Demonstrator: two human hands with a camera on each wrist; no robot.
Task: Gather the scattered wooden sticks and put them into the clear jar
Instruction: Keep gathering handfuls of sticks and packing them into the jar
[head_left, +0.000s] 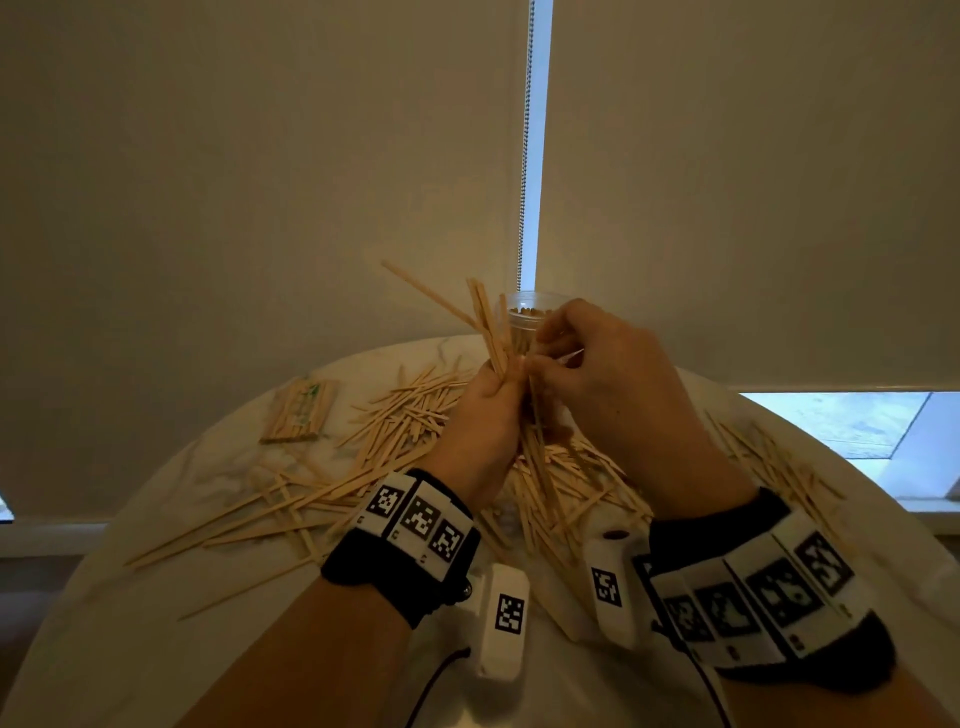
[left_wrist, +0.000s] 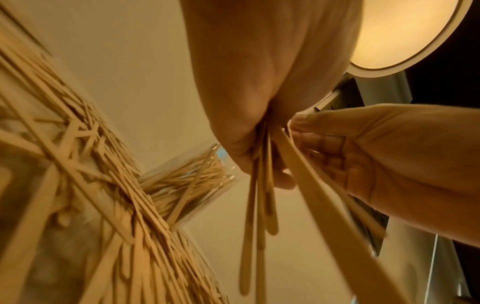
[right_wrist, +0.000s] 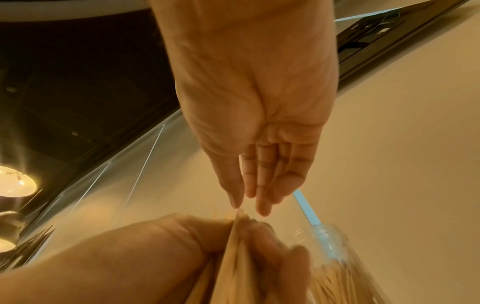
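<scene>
Above the table my left hand (head_left: 488, 410) grips a bundle of flat wooden sticks (head_left: 491, 332), which fan out above and below the fist. My right hand (head_left: 582, 358) is right beside it, thumb and fingers pinching sticks of that bundle. From the left wrist view the sticks (left_wrist: 259, 195) hang below my left hand (left_wrist: 246, 102), with my right hand (left_wrist: 363, 154) at their side. The clear jar (head_left: 522, 306) stands just behind both hands, partly filled with sticks; it also shows as the jar (left_wrist: 197, 179). Many loose sticks (head_left: 395, 415) lie scattered on the table.
The round white marble table (head_left: 156, 623) holds a wrapped packet of sticks (head_left: 301, 410) at the back left. More sticks lie along the right edge (head_left: 779, 467). Roller blinds with a bead chain (head_left: 525, 156) hang close behind the table.
</scene>
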